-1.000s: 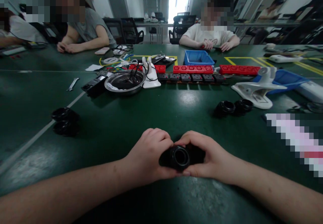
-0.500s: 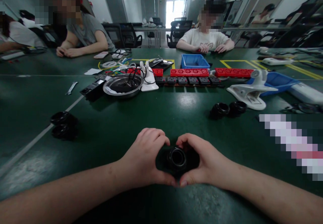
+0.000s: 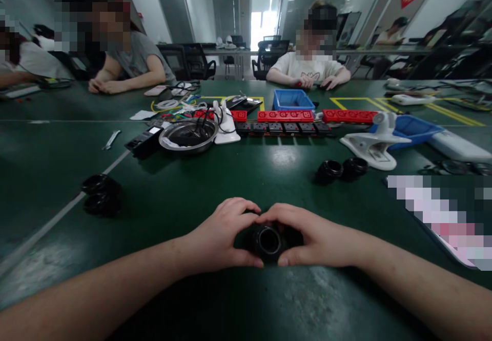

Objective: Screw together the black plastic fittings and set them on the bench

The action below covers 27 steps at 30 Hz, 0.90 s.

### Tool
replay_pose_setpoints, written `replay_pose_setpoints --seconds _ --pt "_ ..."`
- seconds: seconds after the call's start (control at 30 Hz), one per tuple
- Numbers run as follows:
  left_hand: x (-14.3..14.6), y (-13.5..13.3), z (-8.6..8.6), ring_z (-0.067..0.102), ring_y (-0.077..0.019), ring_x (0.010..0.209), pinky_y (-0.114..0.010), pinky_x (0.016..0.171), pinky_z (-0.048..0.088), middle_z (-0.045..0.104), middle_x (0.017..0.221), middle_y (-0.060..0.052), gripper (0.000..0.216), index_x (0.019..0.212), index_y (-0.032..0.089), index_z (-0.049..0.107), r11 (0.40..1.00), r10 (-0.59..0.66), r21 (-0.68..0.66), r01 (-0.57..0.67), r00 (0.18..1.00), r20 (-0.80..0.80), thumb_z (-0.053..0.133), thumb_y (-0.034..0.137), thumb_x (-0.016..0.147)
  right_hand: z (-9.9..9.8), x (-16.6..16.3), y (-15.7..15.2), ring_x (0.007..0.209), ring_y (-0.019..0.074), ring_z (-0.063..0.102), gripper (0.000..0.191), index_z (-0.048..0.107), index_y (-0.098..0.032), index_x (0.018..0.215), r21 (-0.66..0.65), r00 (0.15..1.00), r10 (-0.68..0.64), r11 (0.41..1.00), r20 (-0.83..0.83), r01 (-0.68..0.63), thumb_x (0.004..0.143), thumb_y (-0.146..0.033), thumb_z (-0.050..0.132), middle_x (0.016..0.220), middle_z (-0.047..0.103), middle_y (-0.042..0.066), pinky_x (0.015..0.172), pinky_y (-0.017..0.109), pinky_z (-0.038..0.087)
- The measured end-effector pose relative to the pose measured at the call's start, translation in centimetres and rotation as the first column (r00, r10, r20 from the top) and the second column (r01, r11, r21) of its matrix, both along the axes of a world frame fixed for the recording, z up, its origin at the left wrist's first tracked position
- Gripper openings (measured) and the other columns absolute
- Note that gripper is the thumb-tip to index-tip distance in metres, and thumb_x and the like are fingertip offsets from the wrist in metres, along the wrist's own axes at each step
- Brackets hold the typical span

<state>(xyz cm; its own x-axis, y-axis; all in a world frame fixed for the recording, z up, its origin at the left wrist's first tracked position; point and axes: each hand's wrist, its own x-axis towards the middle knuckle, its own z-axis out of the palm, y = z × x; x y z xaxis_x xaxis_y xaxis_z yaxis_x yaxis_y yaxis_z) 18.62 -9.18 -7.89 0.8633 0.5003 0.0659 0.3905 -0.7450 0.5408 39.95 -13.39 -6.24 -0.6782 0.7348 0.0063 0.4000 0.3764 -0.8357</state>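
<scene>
A short black hollow cylinder (image 3: 268, 240), its round opening facing up, stands on the green table between my two hands. My left hand (image 3: 230, 233) curves round its left side, thumb in front and fingers behind. From the right, my right hand (image 3: 307, 236) closes round it the same way, its fingertips meeting those of the left at the back. Similar black cylinders lie apart: one (image 3: 329, 171) beside another (image 3: 355, 167) to the right, and a pair (image 3: 102, 195) to the left.
Across the table's middle are a metal bowl (image 3: 188, 148), red socket strips (image 3: 285, 116), a blue bin (image 3: 294, 100) and a white clamp-like stand (image 3: 374, 146). A wrench (image 3: 111, 140) lies left, a partly blurred tablet-like panel (image 3: 434, 228) right. Two people sit opposite.
My hands have drawn in closer round the black cylinder, and the right fingertips now meet the left ones behind it. The view has tilted up slightly.
</scene>
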Motion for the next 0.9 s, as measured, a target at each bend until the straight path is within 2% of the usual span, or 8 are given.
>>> replay_pose_setpoints --seconds 0.13,0.27,0.37,0.5,0.67,0.77,0.83,0.9 --pt "0.5 -1.2 0.3 0.045 -0.0285 0.099 -0.049 0.090 0.033 0.050 0.105 -0.008 0.069 0.103 0.019 0.050 0.989 0.123 0.080 -0.126 0.991 0.047 0.069 0.057 0.048 -0.1 -0.9 -1.2 0.086 0.0195 0.051 0.069 0.043 -0.016 0.109 0.033 0.984 -0.176 0.984 0.035 0.175 0.053 -0.039 0.076 0.100 0.051 0.006 0.070 0.030 0.042" --pt "1.2 -2.6 0.2 0.050 -0.0246 0.084 -0.055 0.094 0.024 0.052 0.084 -0.003 0.048 0.079 0.019 0.051 0.947 0.255 0.191 -0.256 0.966 0.035 0.069 0.052 0.049 -0.7 -1.8 -1.8 0.068 0.0149 0.049 0.057 0.046 -0.017 0.087 0.072 0.941 -0.329 0.944 0.085 0.323 0.048 -0.043 0.077 0.080 0.052 0.000 0.055 0.024 0.039" --pt "1.5 -2.8 0.2 0.051 -0.0214 0.079 -0.053 0.093 0.028 0.051 0.079 -0.001 0.032 0.075 0.019 0.051 0.961 0.234 0.154 -0.230 0.972 -0.004 0.066 0.042 0.057 -0.7 -1.8 -1.6 0.070 0.0150 0.048 0.048 0.050 -0.016 0.084 0.104 0.946 -0.316 0.946 0.068 0.308 0.052 -0.040 0.076 0.079 0.052 0.001 0.058 0.025 0.040" --pt "1.1 -1.7 0.5 0.050 -0.0228 0.088 -0.041 0.082 0.042 0.053 0.094 -0.004 0.031 0.087 0.020 0.055 0.990 0.141 0.025 -0.141 0.990 -0.023 0.067 0.035 0.062 -0.2 -0.8 -0.9 0.085 0.0165 0.049 0.044 0.054 -0.016 0.101 0.105 0.987 -0.154 0.982 -0.037 0.157 0.066 -0.036 0.069 0.092 0.052 0.004 0.074 0.029 0.041" --pt "0.5 -0.2 0.8 0.042 -0.0261 0.107 -0.044 0.091 0.035 0.047 0.117 -0.005 0.041 0.104 0.027 0.055 1.000 0.012 -0.023 -0.014 0.996 -0.083 0.067 0.029 0.066 0.2 0.2 -0.2 0.095 0.0165 0.047 0.047 0.046 -0.015 0.118 0.068 0.999 0.001 0.998 -0.033 0.001 0.076 -0.029 0.061 0.103 0.049 0.007 0.083 0.029 0.038" --pt "0.3 -0.2 0.6 0.040 -0.0266 0.110 -0.046 0.093 0.033 0.046 0.121 -0.005 0.047 0.113 0.029 0.049 1.000 -0.009 -0.007 0.008 0.996 -0.091 0.064 0.031 0.069 0.2 0.1 -0.4 0.095 0.0182 0.047 0.063 0.040 -0.017 0.122 0.076 0.999 -0.037 0.996 -0.026 0.038 0.067 -0.030 0.068 0.105 0.049 0.007 0.082 0.031 0.039" --pt "0.2 -0.4 0.3 0.040 -0.0289 0.111 -0.050 0.094 0.030 0.045 0.122 -0.006 0.058 0.118 0.029 0.045 0.998 0.044 0.041 -0.041 0.996 -0.080 0.067 0.037 0.065 0.1 -0.2 -0.8 0.091 0.0187 0.048 0.070 0.042 -0.017 0.118 0.054 0.992 -0.127 0.990 -0.024 0.128 0.058 -0.033 0.074 0.102 0.049 0.006 0.078 0.030 0.040" --pt "0.2 -0.8 0.0 0.040 -0.0313 0.110 -0.054 0.094 0.027 0.046 0.120 -0.007 0.065 0.116 0.027 0.046 0.987 0.128 0.104 -0.122 0.990 -0.062 0.069 0.046 0.058 -0.1 -0.6 -1.2 0.084 0.0174 0.049 0.065 0.046 -0.017 0.107 0.001 0.970 -0.241 0.970 -0.015 0.241 0.053 -0.037 0.077 0.096 0.051 0.003 0.070 0.028 0.042"
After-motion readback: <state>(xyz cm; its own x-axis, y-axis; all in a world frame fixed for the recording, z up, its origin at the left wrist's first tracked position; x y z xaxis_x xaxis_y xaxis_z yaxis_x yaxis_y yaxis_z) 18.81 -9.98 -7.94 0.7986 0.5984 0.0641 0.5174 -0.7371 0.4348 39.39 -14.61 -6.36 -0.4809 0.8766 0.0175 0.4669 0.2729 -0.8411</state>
